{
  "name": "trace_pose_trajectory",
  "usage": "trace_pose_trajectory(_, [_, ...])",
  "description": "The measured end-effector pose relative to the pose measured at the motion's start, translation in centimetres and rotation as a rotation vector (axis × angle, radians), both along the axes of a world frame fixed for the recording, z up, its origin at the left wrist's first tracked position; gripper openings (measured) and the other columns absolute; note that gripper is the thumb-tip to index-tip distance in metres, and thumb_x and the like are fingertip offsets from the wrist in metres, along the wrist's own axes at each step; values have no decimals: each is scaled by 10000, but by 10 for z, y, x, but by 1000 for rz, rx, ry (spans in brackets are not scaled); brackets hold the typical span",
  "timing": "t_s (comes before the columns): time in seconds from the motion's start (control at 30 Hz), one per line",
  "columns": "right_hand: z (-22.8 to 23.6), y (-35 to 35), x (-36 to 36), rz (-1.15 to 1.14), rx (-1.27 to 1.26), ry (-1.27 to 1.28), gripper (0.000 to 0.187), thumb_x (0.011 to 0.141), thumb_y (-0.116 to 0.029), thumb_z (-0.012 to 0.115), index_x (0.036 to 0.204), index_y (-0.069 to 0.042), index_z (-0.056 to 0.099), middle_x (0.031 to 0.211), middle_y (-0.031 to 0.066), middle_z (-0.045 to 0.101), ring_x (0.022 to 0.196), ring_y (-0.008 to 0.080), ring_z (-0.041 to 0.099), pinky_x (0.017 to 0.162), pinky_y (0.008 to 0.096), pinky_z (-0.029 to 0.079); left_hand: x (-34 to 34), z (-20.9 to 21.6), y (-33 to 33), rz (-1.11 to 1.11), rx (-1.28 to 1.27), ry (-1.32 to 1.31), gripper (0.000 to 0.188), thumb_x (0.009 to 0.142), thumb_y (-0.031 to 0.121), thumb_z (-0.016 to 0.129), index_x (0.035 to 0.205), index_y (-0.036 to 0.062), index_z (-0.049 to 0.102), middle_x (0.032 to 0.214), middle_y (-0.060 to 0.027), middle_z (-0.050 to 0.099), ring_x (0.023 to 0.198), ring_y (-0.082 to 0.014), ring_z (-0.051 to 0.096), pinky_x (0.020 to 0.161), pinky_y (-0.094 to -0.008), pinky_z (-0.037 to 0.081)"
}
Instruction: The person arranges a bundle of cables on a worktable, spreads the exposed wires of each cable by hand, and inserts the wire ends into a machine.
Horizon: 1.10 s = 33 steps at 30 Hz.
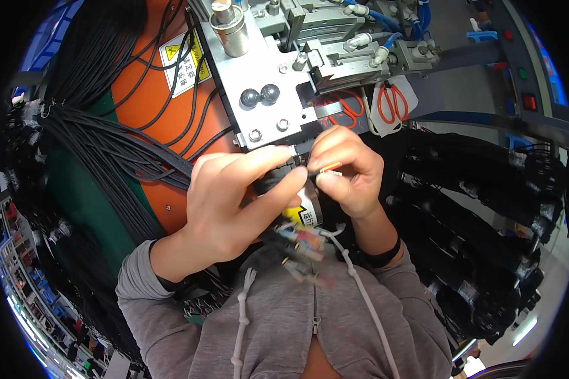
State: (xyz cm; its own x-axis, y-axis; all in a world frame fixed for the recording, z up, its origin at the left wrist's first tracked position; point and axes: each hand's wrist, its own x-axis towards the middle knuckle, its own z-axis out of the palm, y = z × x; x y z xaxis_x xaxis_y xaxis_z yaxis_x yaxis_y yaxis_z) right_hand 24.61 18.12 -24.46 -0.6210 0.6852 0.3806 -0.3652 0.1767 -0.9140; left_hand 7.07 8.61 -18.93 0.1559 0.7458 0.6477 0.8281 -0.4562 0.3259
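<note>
My left hand [224, 202] is closed, its thumb and forefinger pinching near the end of a black cable just below the metal fixture [265, 120]. My right hand [354, 170] pinches the same cable's stripped end, where orange, yellow and white wires [330, 168] stick out between thumb and fingers. The fingers hide most of the cable. Below the hands hangs a blurred bunch of other cable ends [303, 243] with coloured wires. A yellow and white label [305, 215] shows just under the fingertips.
Black cables [114, 139] spread over the orange panel [152, 107] on the left. More thick black bundles [480, 221] hang at the right. Red-handled scissors [393, 103] lie beyond my right hand. Pneumatic cylinders [348, 63] with blue hoses stand at the back.
</note>
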Motion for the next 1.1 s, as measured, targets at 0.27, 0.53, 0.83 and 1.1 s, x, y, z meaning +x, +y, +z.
trace_pose_trajectory(0.27, [18, -25, -14, -337, 176, -92, 176, 756, -57, 728, 896, 12, 648, 917, 132, 650, 816, 229, 599, 686, 324, 483, 7, -8, -8, 54, -222, -134, 243, 735, 122, 726, 931, -3, 655, 781, -76, 579, 594, -198, 567, 472, -314, 438])
trace_pose_trajectory(0.53, [22, -16, -10, -251, 417, -179, 160, 719, 12, 744, 842, 24, 642, 820, 120, 650, 740, 225, 605, 682, 310, 485, 9, -7, -8, 88, -237, -155, 199, 722, 129, 726, 852, 13, 629, 694, -61, 505, 554, -209, 541, 457, -314, 423])
trace_pose_trajectory(0.83, [30, -11, -4, -393, 613, -319, 137, 727, -15, 744, 805, 6, 632, 791, 102, 627, 744, 190, 591, 663, 298, 456, 7, -6, -8, 86, -293, 28, 218, 705, 140, 692, 886, 38, 628, 708, -37, 472, 575, -173, 523, 453, -289, 408])
trace_pose_trajectory(1.1, [28, 2, 12, 95, -191, -487, 105, 748, -7, 716, 786, 8, 620, 781, 91, 622, 737, 169, 586, 667, 282, 452, 4, -17, -7, 41, -267, 81, 253, 694, 111, 653, 944, 68, 650, 749, -2, 490, 632, -112, 529, 460, -249, 390])
